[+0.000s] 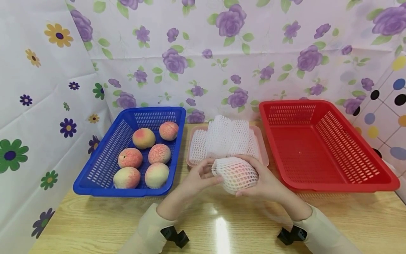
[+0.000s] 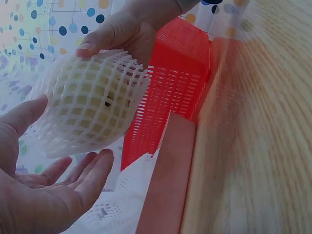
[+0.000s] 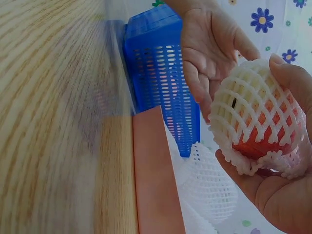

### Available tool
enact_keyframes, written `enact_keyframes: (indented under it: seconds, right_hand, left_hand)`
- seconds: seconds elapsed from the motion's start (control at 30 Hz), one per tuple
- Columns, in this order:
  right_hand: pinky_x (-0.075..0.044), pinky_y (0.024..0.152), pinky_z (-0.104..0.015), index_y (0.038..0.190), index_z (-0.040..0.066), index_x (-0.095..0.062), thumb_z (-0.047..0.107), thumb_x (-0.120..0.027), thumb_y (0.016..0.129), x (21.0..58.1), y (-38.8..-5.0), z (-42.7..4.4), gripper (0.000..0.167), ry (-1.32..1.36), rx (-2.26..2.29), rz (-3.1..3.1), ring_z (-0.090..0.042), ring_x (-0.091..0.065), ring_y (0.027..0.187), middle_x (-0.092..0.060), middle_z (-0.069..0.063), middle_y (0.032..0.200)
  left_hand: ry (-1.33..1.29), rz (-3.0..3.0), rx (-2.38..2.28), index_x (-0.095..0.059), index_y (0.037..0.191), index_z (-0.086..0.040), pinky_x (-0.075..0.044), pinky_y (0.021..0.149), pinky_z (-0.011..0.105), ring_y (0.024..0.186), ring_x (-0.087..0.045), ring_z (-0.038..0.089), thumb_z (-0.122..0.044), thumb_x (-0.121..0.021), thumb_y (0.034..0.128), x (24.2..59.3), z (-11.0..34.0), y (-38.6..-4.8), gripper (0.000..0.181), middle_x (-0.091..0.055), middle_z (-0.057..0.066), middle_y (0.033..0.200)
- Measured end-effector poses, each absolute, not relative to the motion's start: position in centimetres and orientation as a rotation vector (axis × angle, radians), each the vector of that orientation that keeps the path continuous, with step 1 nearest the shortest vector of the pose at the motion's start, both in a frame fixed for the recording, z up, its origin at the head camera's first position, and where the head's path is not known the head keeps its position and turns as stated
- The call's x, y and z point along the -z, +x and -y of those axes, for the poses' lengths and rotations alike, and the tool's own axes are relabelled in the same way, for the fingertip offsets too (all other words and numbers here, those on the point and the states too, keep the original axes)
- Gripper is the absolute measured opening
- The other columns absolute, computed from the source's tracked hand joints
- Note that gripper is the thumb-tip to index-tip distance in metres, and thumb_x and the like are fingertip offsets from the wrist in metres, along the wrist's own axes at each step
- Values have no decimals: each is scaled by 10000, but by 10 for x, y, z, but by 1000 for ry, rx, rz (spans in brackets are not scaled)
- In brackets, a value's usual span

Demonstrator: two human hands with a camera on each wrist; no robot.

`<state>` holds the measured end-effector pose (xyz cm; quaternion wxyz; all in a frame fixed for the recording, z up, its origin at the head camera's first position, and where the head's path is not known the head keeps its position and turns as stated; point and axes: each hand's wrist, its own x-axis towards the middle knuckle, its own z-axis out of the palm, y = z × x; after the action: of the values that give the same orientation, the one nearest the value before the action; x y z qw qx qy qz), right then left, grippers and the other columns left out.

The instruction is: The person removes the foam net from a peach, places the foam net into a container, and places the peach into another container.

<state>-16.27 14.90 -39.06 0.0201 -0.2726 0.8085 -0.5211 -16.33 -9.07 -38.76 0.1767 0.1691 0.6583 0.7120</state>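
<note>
A peach in a white foam net [image 1: 239,174] is held over the table in my right hand [image 1: 264,183], whose fingers and thumb curl round it. In the right wrist view, the red side of the wrapped peach [image 3: 263,117] shows through the mesh. My left hand [image 1: 198,178] is at the net's left end, its thumb at the mesh and its fingers loosely bent. The left wrist view shows the left fingers [image 2: 87,180] below the net, not closed on it. Behind the hands, a pink tray [image 1: 264,150] holds several white foam nets [image 1: 226,135].
On the left, a blue basket [image 1: 95,169] contains several bare peaches [image 1: 144,138]. A red basket [image 1: 304,155] with nothing seen inside stands on the right. Flowered cloth [image 1: 196,53] hangs behind the wooden table [image 1: 253,229].
</note>
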Motion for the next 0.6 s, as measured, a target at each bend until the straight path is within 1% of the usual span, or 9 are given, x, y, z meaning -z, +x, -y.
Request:
enact_keyframes:
  seconds: [0.17, 0.23, 0.3, 0.4, 0.5, 0.6]
  right_hand:
    - [-475, 885, -327, 1395, 163, -400, 178, -906, 601, 389, -162, -151, 941, -796, 1604, -2511, -236, -480, 1107, -487, -94, 1306]
    - [-476, 886, -339, 1395, 170, -398, 187, -907, 601, 389, -163, -152, 943, -782, 1597, -2512, -241, -481, 1109, -486, -84, 1308]
    - [-476, 885, -352, 1395, 176, -396, 193, -906, 603, 389, -163, -152, 942, -776, 1590, -2510, -240, -478, 1112, -482, -76, 1313]
    - [-475, 887, -359, 1396, 177, -396, 194, -905, 604, 390, -163, -151, 942, -782, 1582, -2510, -237, -479, 1114, -481, -75, 1318]
    - [-469, 893, -365, 1398, 165, -396, 190, -905, 604, 391, -163, -151, 943, -792, 1580, -2511, -233, -477, 1119, -479, -80, 1321]
    - [-461, 905, -368, 1399, 149, -397, 189, -904, 604, 392, -164, -151, 944, -800, 1580, -2510, -232, -471, 1128, -475, -79, 1327]
  left_hand:
    - [541, -2054, -2022, -455, 1292, 54, -540, 841, 288, 1014, -599, 203, 21, -685, 812, 384, 92, -163, 533, -551, 246, 1230]
    - [573, -2133, -2009, -490, 1254, 53, -538, 856, 308, 1026, -602, 240, 21, -686, 813, 382, 93, -164, 484, -561, 248, 1214]
    - [605, -2202, -2000, -525, 1219, 43, -533, 870, 320, 1025, -607, 245, 16, -685, 821, 381, 94, -164, 429, -578, 233, 1192]
    - [660, -2282, -2024, -564, 1160, 51, -527, 866, 296, 993, -611, 184, 16, -667, 842, 379, 95, -164, 337, -599, 232, 1135]
    - [691, -2316, -2095, -591, 1101, 67, -530, 810, 232, 938, -601, 93, 11, -643, 865, 378, 96, -163, 247, -612, 241, 1082]
    - [710, -2313, -2176, -604, 1036, 93, -526, 748, 192, 886, -601, 52, 16, -624, 878, 377, 96, -162, 177, -617, 268, 1027]
